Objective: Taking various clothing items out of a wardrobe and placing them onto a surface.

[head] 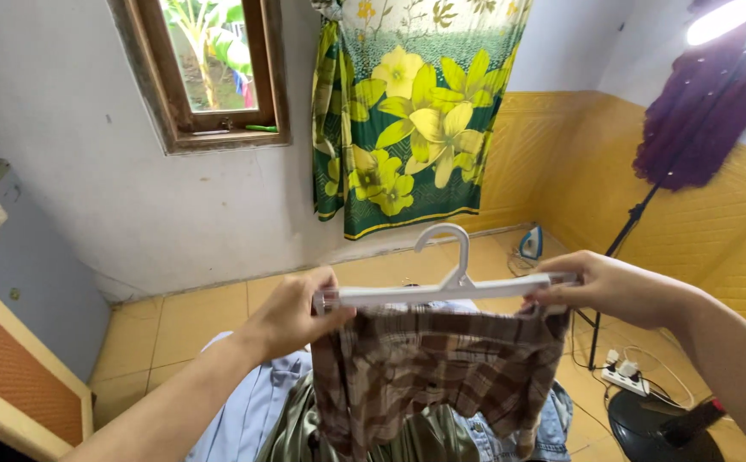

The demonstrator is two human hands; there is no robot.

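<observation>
A white plastic clip hanger (pixel 445 287) is held level in front of me, hook upward. My left hand (pixel 291 312) pinches its left clip end. My right hand (pixel 608 287) grips its right clip end. A brown and cream plaid garment (pixel 437 368) hangs from both clips, its waist stretched along the bar and its lower part drooping toward the pile below.
Below lie a pale blue cloth (pixel 249 402), an olive satin piece (pixel 291 428) and denim (pixel 552 423). A green and yellow floral cloth (pixel 407 111) hangs on the wall by a wooden window (pixel 210 73). A clothes iron (pixel 531 244), power strip (pixel 625 376), light stand (pixel 629 227) and purple garment (pixel 702 111) are at right.
</observation>
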